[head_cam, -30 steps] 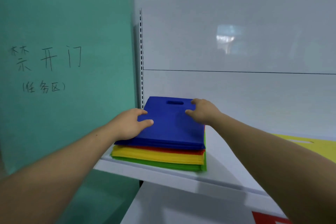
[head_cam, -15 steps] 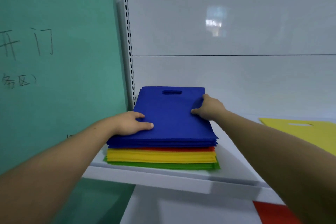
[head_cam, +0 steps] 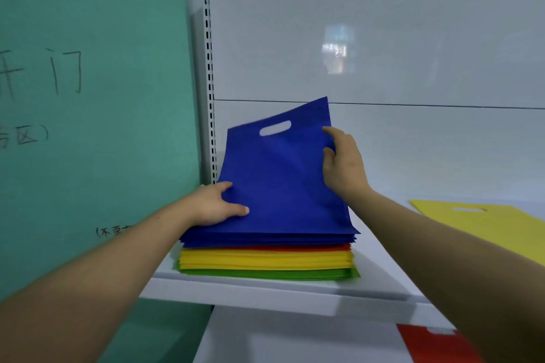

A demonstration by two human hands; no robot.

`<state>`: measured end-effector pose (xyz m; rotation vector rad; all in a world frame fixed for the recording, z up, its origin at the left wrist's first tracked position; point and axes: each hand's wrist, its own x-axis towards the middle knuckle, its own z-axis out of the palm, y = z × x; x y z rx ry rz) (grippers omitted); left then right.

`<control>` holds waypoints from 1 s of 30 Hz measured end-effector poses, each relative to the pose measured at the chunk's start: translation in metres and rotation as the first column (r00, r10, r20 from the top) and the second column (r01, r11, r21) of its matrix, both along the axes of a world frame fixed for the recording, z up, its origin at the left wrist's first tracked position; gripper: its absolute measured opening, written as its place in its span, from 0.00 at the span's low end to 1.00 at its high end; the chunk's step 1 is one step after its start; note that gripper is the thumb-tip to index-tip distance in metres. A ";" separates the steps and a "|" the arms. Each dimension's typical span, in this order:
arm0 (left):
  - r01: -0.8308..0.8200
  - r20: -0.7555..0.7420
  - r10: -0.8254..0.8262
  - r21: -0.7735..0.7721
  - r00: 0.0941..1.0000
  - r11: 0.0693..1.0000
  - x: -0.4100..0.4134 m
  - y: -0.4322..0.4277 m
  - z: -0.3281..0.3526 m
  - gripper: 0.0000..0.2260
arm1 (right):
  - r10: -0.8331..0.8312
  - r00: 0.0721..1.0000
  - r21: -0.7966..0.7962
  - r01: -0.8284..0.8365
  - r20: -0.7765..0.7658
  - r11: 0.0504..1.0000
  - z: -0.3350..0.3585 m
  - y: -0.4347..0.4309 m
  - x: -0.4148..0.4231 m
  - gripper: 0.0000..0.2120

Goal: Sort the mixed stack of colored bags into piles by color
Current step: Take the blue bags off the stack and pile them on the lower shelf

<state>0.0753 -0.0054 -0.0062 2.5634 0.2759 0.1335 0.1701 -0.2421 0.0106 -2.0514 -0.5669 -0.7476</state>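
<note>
Head view: tilted blue bag in pinch of right hand, left hand flat on stack.

Blue bag tops a blue, red, yellow, green stack; teal wall.
</note>
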 end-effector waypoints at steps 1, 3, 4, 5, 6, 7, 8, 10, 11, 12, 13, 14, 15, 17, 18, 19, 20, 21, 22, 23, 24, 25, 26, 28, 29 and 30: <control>0.006 0.046 -0.002 -0.076 0.999 0.997 -0.001 0.001 0.001 0.37 | 0.002 1.000 0.054 -0.004 0.027 0.999 0.006 -0.002 -0.007 0.20; 0.041 0.175 0.006 -0.262 0.985 0.964 -0.005 0.002 0.005 0.33 | -0.011 0.996 0.147 -0.002 0.083 0.989 0.019 -0.008 -0.020 0.20; 0.069 0.244 0.021 -0.356 0.970 0.932 -0.008 0.002 0.008 0.31 | -0.027 0.994 0.182 0.007 0.107 0.983 0.025 -0.012 -0.027 0.19; 0.109 0.321 0.042 -0.439 0.946 0.892 -0.011 0.001 0.011 0.28 | -0.047 0.991 0.212 0.019 0.126 0.977 0.030 -0.017 -0.035 0.19; 0.149 0.383 0.067 -0.506 0.921 0.849 -0.015 -0.001 0.016 0.25 | -0.069 0.988 0.239 0.033 0.141 0.970 0.035 -0.023 -0.044 0.19; 0.194 0.434 0.083 -0.555 0.897 0.809 -0.021 -0.005 0.021 0.23 | -0.094 0.984 0.264 0.051 0.153 0.963 0.039 -0.029 -0.052 0.19; 0.237 0.470 0.084 -0.583 0.879 0.777 -0.026 -0.009 0.026 0.22 | -0.123 0.979 0.283 0.074 0.162 0.956 0.042 -0.034 -0.061 0.19; 0.311 0.501 0.044 -0.601 0.864 0.736 -0.035 -0.019 0.031 0.21 | -0.183 0.968 0.301 0.125 0.170 0.945 0.046 -0.047 -0.080 0.19; 0.329 0.513 0.028 -0.589 0.858 0.738 -0.038 -0.023 0.032 0.20 | -0.199 0.965 0.310 0.139 0.169 0.940 0.047 -0.053 -0.088 0.18; 0.336 0.528 0.015 -0.563 0.849 0.755 -0.040 -0.027 0.032 0.20 | -0.209 0.965 0.321 0.150 0.159 0.935 0.047 -0.058 -0.094 0.18; 0.343 0.541 0.000 -0.533 0.841 0.774 -0.044 -0.033 0.032 0.20 | -0.227 0.964 0.331 0.170 0.141 0.928 0.046 -0.065 -0.104 0.18; 0.351 0.550 -0.021 -0.503 0.835 0.790 -0.048 -0.039 0.031 0.20 | -0.245 0.963 0.338 0.195 0.113 0.921 0.044 -0.072 -0.115 0.18; 0.367 0.562 -0.051 -0.467 0.825 0.805 -0.052 -0.046 0.028 0.21 | -0.266 0.961 0.334 0.227 0.076 0.915 0.041 -0.081 -0.126 0.18; 0.409 0.573 -0.122 -0.405 0.811 0.818 -0.061 -0.064 0.022 0.21 | -0.335 0.942 0.283 0.320 0.004 0.904 0.033 -0.104 -0.148 0.19; 0.429 0.572 -0.157 -0.378 0.805 0.820 -0.065 -0.074 0.019 0.21 | -0.374 0.927 0.262 0.366 -0.018 0.893 0.029 -0.116 -0.158 0.19; 0.450 0.564 -0.195 -0.358 0.803 0.818 -0.070 -0.085 0.016 0.21 | -0.410 0.911 0.254 0.405 -0.035 0.878 0.025 -0.129 -0.170 0.19; 0.471 0.555 -0.226 -0.349 0.801 0.810 -0.075 -0.097 0.012 0.21 | -0.440 0.897 0.251 0.437 -0.048 0.864 0.021 -0.141 -0.181 0.19; 0.488 0.547 -0.251 -0.346 0.799 0.802 -0.079 -0.109 0.010 0.21 | -0.467 0.883 0.247 0.465 -0.052 0.850 0.018 -0.154 -0.193 0.19; 0.501 0.539 -0.266 -0.352 0.799 0.791 -0.083 -0.121 0.007 0.21 | -0.495 0.867 0.238 0.493 -0.056 0.837 0.015 -0.168 -0.204 0.19; 0.509 0.526 -0.278 -0.364 0.803 0.780 -0.089 -0.135 0.004 0.20 | -0.522 0.851 0.230 0.520 -0.059 0.822 0.013 -0.181 -0.215 0.18; 0.517 0.516 -0.289 -0.377 0.806 0.768 -0.094 -0.148 0.002 0.20 | -0.545 0.836 0.227 0.543 -0.061 0.808 0.011 -0.194 -0.226 0.18; 0.523 0.503 -0.300 -0.391 0.810 0.757 -0.099 -0.162 -0.001 0.19 | -0.562 0.825 0.224 0.560 -0.062 0.797 0.009 -0.208 -0.237 0.18; 0.526 0.486 -0.311 -0.405 0.817 0.748 -0.105 -0.177 -0.004 0.19 | -0.579 0.813 0.214 0.577 -0.063 0.788 0.007 -0.221 -0.247 0.17; 0.535 0.454 -0.341 -0.420 0.823 0.733 -0.118 -0.209 -0.012 0.18 | -0.611 0.788 0.189 0.612 -0.073 0.768 0.002 -0.249 -0.268 0.18; 0.541 0.443 -0.353 -0.427 0.824 0.725 -0.126 -0.226 -0.015 0.18 | -0.622 0.779 0.184 0.624 -0.079 0.759 -0.001 -0.264 -0.278 0.18; 0.548 0.436 -0.364 -0.437 0.823 0.713 -0.132 -0.244 -0.018 0.17 | -0.630 0.772 0.179 0.634 -0.082 0.753 -0.003 -0.279 -0.289 0.18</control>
